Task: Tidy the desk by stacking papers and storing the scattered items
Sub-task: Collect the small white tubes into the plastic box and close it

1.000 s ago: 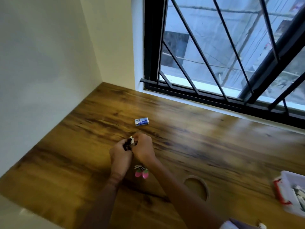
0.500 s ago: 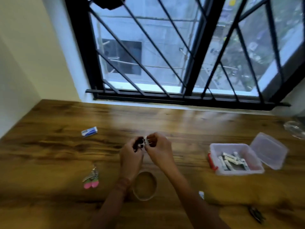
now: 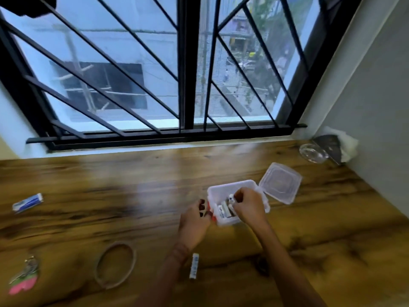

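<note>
**A:** Where is the box?

**B:** The white plastic box (image 3: 230, 185) sits on the wooden desk (image 3: 110, 185), at five o'clock from the middle of the head view. Its clear lid (image 3: 280, 182) is swung open at the box's two o'clock. Small white items lie inside.

**A:** And the hands?

**B:** The right hand (image 3: 250, 207) is over the open top, fingers curled, pinching a small white piece (image 3: 231, 197). The left hand (image 3: 193, 220) is at the box's eight o'clock, against the red latch (image 3: 210, 214). Its fingers are curled round a small dark thing (image 3: 201, 206), too blurred to name.

**A:** Anything else?

**B:** Taking directions from the box:
- A blue-and-white packet (image 3: 27, 202) lies at nine o'clock, well apart.
- A key ring with a pink charm (image 3: 23, 279) is far out at eight.
- A pale ring (image 3: 115, 264) is nearer, also at eight.
- A white strip (image 3: 194, 265) lies at seven, just beside the left forearm.
- A glass dish (image 3: 313, 152) sits at two, near the wall.
</note>
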`<state>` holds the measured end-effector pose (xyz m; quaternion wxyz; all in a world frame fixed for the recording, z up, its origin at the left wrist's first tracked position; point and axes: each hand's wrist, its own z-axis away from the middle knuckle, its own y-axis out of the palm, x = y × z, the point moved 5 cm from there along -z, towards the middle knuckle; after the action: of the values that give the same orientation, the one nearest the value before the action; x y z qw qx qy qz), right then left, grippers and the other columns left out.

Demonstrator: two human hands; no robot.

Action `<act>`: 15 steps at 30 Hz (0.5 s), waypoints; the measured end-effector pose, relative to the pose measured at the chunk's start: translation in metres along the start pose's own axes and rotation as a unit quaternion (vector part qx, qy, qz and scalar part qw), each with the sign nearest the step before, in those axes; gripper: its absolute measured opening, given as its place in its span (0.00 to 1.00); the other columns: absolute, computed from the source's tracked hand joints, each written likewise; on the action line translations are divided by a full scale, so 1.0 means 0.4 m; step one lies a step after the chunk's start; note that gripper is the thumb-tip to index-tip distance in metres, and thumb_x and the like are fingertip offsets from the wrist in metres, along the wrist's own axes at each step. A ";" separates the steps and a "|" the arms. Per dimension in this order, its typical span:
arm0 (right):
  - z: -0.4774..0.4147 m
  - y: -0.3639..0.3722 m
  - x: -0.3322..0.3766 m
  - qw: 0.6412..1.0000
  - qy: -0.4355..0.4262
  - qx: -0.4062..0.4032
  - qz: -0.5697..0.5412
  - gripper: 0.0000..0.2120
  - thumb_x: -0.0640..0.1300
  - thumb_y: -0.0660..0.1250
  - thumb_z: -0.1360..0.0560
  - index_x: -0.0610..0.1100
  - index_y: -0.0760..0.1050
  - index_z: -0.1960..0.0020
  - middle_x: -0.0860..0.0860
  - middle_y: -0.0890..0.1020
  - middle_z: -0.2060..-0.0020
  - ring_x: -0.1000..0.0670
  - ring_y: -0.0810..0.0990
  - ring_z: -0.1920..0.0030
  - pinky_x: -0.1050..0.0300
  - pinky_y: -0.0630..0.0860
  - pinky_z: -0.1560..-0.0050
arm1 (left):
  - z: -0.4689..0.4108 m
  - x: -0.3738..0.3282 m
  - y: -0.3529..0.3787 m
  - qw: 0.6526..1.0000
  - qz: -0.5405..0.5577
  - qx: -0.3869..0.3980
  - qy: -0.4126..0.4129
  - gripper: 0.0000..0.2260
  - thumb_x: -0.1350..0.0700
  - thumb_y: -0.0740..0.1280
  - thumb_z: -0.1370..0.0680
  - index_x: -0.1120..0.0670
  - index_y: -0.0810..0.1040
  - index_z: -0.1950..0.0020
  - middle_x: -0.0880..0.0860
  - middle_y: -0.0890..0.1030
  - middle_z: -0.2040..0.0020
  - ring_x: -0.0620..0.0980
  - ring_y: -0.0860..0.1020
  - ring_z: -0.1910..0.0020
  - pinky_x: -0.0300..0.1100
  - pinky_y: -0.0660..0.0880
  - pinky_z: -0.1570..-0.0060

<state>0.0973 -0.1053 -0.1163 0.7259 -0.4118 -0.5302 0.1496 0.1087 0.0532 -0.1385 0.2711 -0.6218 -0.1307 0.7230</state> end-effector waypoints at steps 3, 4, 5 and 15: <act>-0.026 0.011 -0.032 0.999 -0.003 0.033 0.023 0.09 0.36 0.64 0.28 0.38 0.76 0.48 0.41 0.82 0.52 0.44 0.79 0.50 0.58 0.72 0.54 | -0.007 -0.028 0.029 1.000 -0.001 -0.010 0.006 0.16 0.54 0.66 0.24 0.56 0.73 0.37 0.55 0.80 0.42 0.52 0.78 0.44 0.40 0.72 0.46; -0.031 0.015 -0.038 0.999 -0.010 0.040 0.029 0.09 0.36 0.64 0.28 0.39 0.76 0.48 0.41 0.82 0.52 0.44 0.79 0.50 0.57 0.73 0.53 | -0.008 -0.033 0.033 1.000 -0.002 -0.017 0.005 0.16 0.54 0.66 0.24 0.57 0.73 0.38 0.56 0.80 0.43 0.52 0.78 0.44 0.40 0.72 0.47; -0.035 0.022 -0.041 0.998 -0.020 0.045 0.033 0.09 0.37 0.64 0.28 0.39 0.76 0.49 0.42 0.82 0.52 0.44 0.79 0.50 0.56 0.73 0.52 | -0.009 -0.034 0.035 1.000 -0.002 -0.024 0.002 0.16 0.55 0.67 0.24 0.58 0.73 0.38 0.56 0.80 0.43 0.53 0.78 0.44 0.40 0.73 0.46; 0.009 -0.014 -0.021 0.988 -0.151 0.005 -0.042 0.04 0.39 0.64 0.25 0.41 0.77 0.53 0.48 0.82 0.56 0.54 0.77 0.59 0.62 0.75 0.56 | -0.009 -0.020 0.025 0.997 0.015 -0.065 -0.026 0.19 0.56 0.72 0.29 0.58 0.76 0.39 0.57 0.83 0.49 0.48 0.78 0.56 0.37 0.73 0.53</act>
<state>0.0897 -0.1127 -0.1174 0.6451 -0.3577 -0.6501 0.1824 0.1106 0.0402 -0.1378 0.2151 -0.6210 -0.1752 0.7331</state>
